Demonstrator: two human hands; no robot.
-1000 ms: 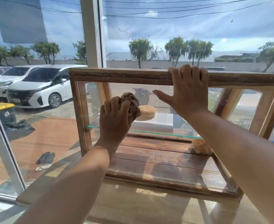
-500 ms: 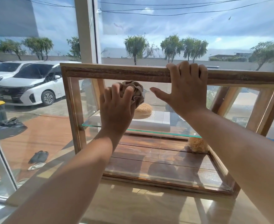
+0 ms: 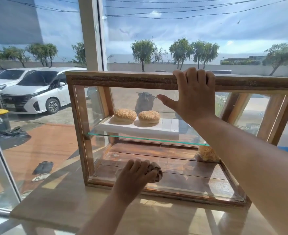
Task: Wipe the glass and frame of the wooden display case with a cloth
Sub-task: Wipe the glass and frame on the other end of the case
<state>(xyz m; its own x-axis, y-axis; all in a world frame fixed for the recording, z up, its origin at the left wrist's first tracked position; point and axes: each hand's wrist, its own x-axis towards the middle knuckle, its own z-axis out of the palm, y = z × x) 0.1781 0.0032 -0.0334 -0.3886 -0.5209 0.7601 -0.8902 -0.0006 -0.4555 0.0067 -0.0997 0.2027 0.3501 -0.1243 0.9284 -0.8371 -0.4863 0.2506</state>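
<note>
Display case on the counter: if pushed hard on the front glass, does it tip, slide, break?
Probably slides rather than tips: the display case is wider than tall. The right hand gripping its top rail suggests it needs bracing while the left hand presses the cloth. Glass panels look thin, likely fragile.

Head-worn wide-angle view, facing forward and slightly down, close to display case (image 3: 123, 82)

Two bare forearms are seen, uncovered along their whole visible length, and the left hand (image 3: 133, 177) and the right hand (image 3: 194, 97) are shown equally bare at fingers and wrists.
</note>
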